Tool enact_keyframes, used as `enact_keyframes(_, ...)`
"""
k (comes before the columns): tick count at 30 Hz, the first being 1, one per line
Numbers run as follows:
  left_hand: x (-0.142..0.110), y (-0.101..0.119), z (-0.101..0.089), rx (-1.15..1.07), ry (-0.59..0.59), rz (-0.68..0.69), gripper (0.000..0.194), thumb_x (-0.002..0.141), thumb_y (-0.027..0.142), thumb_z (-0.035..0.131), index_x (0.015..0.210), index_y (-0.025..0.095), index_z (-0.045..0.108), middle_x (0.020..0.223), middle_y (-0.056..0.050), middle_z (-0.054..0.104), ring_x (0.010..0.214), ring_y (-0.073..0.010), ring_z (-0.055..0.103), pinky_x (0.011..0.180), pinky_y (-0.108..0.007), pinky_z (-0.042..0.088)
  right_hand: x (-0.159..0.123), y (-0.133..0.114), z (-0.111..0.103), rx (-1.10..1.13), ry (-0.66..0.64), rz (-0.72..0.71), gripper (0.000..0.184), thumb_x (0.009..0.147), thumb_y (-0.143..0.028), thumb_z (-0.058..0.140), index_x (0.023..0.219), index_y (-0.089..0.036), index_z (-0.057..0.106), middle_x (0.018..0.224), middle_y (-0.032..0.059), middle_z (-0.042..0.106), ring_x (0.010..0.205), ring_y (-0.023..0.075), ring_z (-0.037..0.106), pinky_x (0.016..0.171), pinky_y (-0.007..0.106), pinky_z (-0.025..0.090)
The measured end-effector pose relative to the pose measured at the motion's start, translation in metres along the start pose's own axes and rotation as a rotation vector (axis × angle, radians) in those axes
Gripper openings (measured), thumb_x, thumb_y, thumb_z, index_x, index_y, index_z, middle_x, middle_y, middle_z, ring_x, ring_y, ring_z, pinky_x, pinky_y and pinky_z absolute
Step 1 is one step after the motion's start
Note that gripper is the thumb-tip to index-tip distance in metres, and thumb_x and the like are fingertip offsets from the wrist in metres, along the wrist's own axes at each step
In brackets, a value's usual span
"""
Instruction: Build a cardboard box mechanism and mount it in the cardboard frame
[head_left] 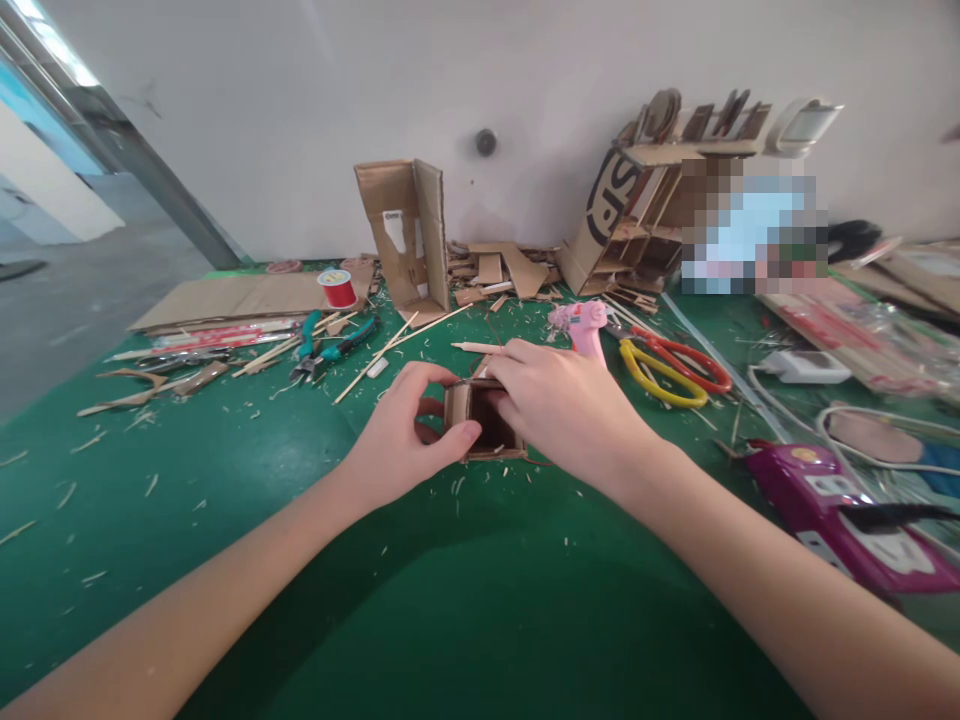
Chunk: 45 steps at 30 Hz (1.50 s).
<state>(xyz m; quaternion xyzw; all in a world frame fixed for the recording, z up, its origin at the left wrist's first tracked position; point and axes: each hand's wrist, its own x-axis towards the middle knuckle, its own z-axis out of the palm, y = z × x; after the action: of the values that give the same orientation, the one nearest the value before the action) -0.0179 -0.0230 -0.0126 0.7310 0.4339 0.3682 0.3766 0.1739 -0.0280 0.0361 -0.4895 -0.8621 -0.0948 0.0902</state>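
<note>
A small open cardboard box (pixel 459 408) stands on the green table in front of me, its dark hollow facing my side. My left hand (pixel 416 430) grips its left wall, thumb at the front edge and fingers behind. Over the right side reaches my right hand (pixel 551 405), with its fingertips closed at the top edge and partly inside the opening. What those fingertips pinch beyond the cardboard is hidden. A pale pointed wooden stick (pixel 474 348), like a pencil, juts out left of the right knuckles; whether the hand holds it I cannot tell.
Behind lie a pink glue gun (pixel 586 322), scissors with red and yellow handles (pixel 664 375), teal-handled pliers (pixel 307 350) and a red thread spool (pixel 337 290). A tall cardboard piece (pixel 401 240) and a cardboard shelf (pixel 611 215) stand near the wall. A purple device (pixel 847 520) sits right.
</note>
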Motion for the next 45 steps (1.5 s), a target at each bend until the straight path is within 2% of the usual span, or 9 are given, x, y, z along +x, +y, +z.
enact_keyframes(7, -0.001, 0.001, -0.001, 0.019, -0.002, -0.006, 0.040, 0.081, 0.046, 0.066, 0.106, 0.021, 0.049, 0.113, -0.009, 0.048, 0.085, -0.0189, 0.065, 0.053, -0.028, 0.059, 0.000, 0.001, 0.002, 0.025, 0.007, -0.018, 0.019, 0.091, -0.009, 0.048, 0.093, -0.014, 0.066, 0.097, 0.0073, 0.068, 0.089, 0.0215, 0.066, 0.073, 0.036, 0.038)
enact_keyframes(12, 0.001, 0.000, 0.000, 0.025, 0.005, -0.005, 0.039, 0.081, 0.046, 0.066, 0.105, 0.021, 0.049, 0.111, -0.007, 0.049, 0.083, -0.0183, 0.065, 0.051, -0.027, 0.058, -0.001, -0.002, -0.006, 0.106, -0.042, 0.024, 0.015, 0.088, -0.017, 0.055, 0.097, -0.015, 0.066, 0.101, 0.0075, 0.067, 0.091, 0.0218, 0.064, 0.073, 0.034, 0.037)
enact_keyframes(20, 0.000, -0.001, 0.000, 0.016, 0.000, -0.004, 0.038, 0.082, 0.045, 0.066, 0.106, 0.021, 0.048, 0.113, -0.007, 0.048, 0.086, -0.0191, 0.065, 0.052, -0.028, 0.059, 0.000, -0.003, -0.001, 0.081, -0.009, 0.043, 0.022, 0.093, -0.014, 0.046, 0.098, -0.014, 0.067, 0.099, 0.0066, 0.066, 0.085, 0.0199, 0.064, 0.068, 0.034, 0.035)
enact_keyframes(26, 0.000, -0.001, 0.000, 0.021, 0.004, -0.001, 0.039, 0.081, 0.046, 0.066, 0.107, 0.021, 0.048, 0.113, -0.007, 0.048, 0.085, -0.0188, 0.065, 0.051, -0.028, 0.059, -0.001, -0.002, -0.003, 0.106, -0.033, 0.029, 0.018, 0.088, -0.012, 0.052, 0.098, -0.015, 0.067, 0.105, 0.0073, 0.067, 0.092, 0.0219, 0.065, 0.070, 0.035, 0.036)
enact_keyframes(33, 0.000, 0.000, 0.000, 0.017, -0.005, -0.013, 0.039, 0.081, 0.045, 0.065, 0.106, 0.021, 0.048, 0.113, -0.008, 0.047, 0.085, -0.0191, 0.065, 0.051, -0.028, 0.059, 0.000, 0.000, 0.001, 0.004, -0.001, -0.011, 0.019, 0.091, -0.007, 0.049, 0.093, -0.013, 0.067, 0.101, 0.0091, 0.069, 0.089, 0.0222, 0.066, 0.072, 0.036, 0.040)
enact_keyframes(39, 0.001, -0.001, 0.000, 0.022, -0.002, -0.003, 0.042, 0.078, 0.045, 0.068, 0.107, 0.020, 0.049, 0.114, -0.009, 0.047, 0.085, -0.0200, 0.065, 0.050, -0.029, 0.059, 0.000, 0.003, -0.003, 0.013, -0.111, -0.034, 0.015, 0.090, -0.009, 0.055, 0.097, -0.013, 0.068, 0.103, 0.0120, 0.069, 0.094, 0.0255, 0.066, 0.068, 0.034, 0.045)
enact_keyframes(45, 0.001, -0.002, 0.000, 0.017, 0.001, 0.000, 0.042, 0.078, 0.045, 0.067, 0.106, 0.020, 0.049, 0.112, -0.009, 0.048, 0.083, -0.0205, 0.066, 0.050, -0.030, 0.059, 0.000, 0.002, -0.001, 0.011, -0.115, -0.055, 0.014, 0.091, -0.011, 0.056, 0.093, -0.012, 0.070, 0.103, 0.0143, 0.069, 0.096, 0.0269, 0.066, 0.078, 0.038, 0.050)
